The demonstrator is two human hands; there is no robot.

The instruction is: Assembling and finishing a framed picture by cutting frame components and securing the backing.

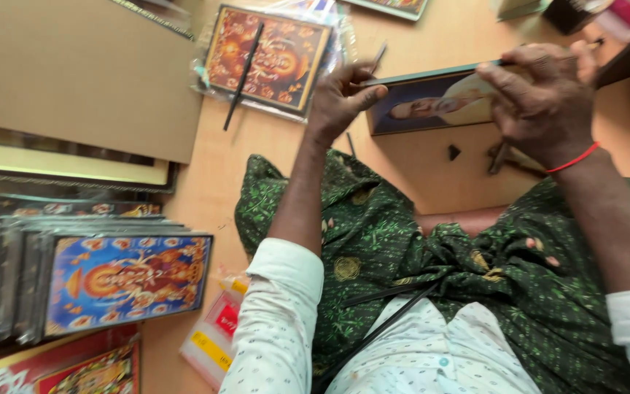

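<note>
Person's sitting on the floor, holding a framed portrait (432, 102) up on edge at abt 12 o'clock, above the lap. Left hand (340, 98) is pinching its left end, thumb and fingers clamped on the frame. Right hand (541, 95) is gripping the top edge at 1 o'clock, red thread (574, 158) round the wrist. Looks light & stiff, prob glass-fronted so fragile; best held by the rim, not the face. Stack of framed prints (111, 281) at 9 o'clock, wrapped print (267, 58) w/ black strip (243, 75) at 11.

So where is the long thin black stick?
In the head view, the long thin black stick lies slantwise across the orange picture in clear wrap on the wooden floor, upper middle, just left of the person's left hand.
</note>
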